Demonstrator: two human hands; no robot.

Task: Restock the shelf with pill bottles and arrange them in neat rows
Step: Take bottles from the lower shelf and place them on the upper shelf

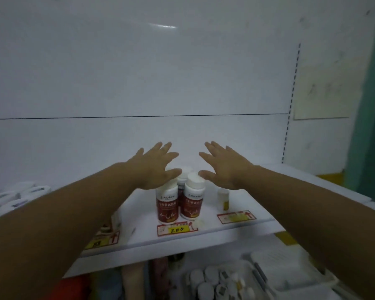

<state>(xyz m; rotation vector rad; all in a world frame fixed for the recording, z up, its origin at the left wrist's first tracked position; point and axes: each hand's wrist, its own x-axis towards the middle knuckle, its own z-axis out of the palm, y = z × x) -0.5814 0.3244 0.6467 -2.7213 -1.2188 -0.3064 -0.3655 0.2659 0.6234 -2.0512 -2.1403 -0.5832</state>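
Observation:
Several white pill bottles with red labels stand in two short rows on the white shelf. The front left bottle and the front right bottle show their labels; more white caps sit behind them. My left hand hovers over the left row with fingers spread, its thumb by the caps. Above the right side, my right hand is spread the same way, thumb tip at the front right bottle's cap. Neither hand holds anything.
A small yellow-labelled bottle stands to the right on the shelf. Price tags, one marked 200, line the shelf's front edge. White boxes lie at the left. Below, a white tray holds more bottles.

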